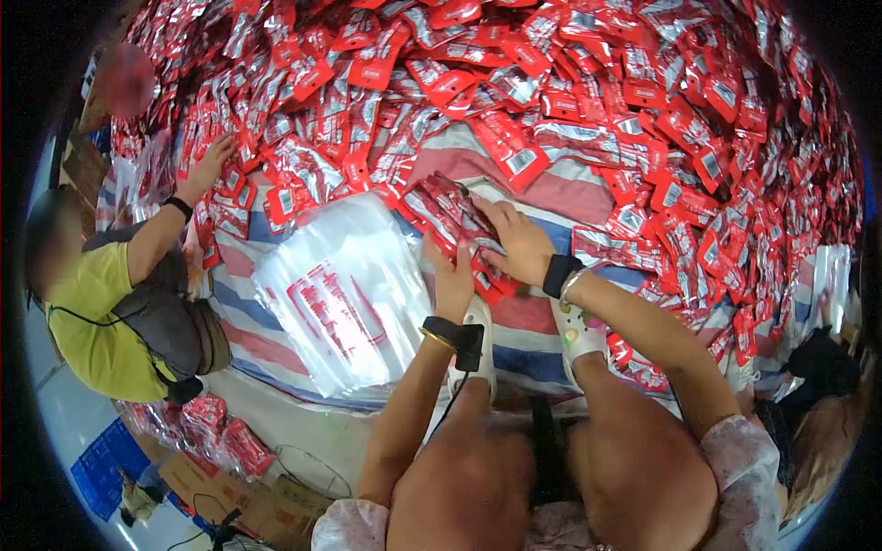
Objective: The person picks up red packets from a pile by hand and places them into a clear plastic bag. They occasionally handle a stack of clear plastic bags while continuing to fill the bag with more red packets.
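Note:
A small bundle of red and silver foil packets (448,209) lies between my two hands, over the striped cloth. My left hand (452,274) grips the bundle's near side, thumb and fingers pressed to it. From the right, my right hand (516,241) curls its fingers over the same packets. Just left of my hands is a flat stack of clear plastic bags (386,266) with red print. A great heap of similar loose packets (570,101) spreads beyond my hands.
At the left sits a co-worker in a yellow shirt (96,331), one hand (213,163) reaching onto the heap. Filled clear bags of red packets (207,422) lie behind them, near cardboard boxes (207,482) and a blue crate (108,466). Striped cloth (528,363) runs under everything.

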`<state>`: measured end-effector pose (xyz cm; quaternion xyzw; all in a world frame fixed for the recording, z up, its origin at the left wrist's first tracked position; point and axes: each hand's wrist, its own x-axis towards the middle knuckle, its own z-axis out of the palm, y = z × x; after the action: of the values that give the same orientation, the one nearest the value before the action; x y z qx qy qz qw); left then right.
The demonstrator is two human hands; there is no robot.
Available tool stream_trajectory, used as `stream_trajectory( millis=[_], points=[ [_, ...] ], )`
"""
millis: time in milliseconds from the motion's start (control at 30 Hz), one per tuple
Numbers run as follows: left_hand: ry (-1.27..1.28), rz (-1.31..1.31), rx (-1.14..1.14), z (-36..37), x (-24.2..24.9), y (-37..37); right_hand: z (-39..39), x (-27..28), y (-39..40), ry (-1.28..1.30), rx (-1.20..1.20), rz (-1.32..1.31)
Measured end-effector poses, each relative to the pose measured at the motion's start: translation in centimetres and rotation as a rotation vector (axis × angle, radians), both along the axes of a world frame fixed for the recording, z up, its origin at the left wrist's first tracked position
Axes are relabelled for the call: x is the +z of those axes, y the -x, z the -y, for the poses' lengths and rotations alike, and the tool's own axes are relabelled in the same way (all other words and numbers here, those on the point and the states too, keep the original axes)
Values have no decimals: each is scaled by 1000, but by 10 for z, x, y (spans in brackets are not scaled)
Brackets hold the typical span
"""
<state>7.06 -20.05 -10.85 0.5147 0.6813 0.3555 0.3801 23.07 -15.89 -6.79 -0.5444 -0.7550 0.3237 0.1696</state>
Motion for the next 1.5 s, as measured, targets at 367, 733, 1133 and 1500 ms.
stream_trajectory(
  millis=[367, 733, 1133, 1500],
  points=[
    [318, -171, -185, -13, 43, -8, -8, -16, 32, 240, -199, 334],
    [-34, -366, 125, 57, 28, 115, -14, -22, 28, 119, -128, 282],
    [319, 15, 446, 90, 60, 152, -4, 32, 15, -8, -6, 100],
    [-71, -513, 256, 113, 82, 169, -15, -16, -21, 154, -46, 18]
  ],
)
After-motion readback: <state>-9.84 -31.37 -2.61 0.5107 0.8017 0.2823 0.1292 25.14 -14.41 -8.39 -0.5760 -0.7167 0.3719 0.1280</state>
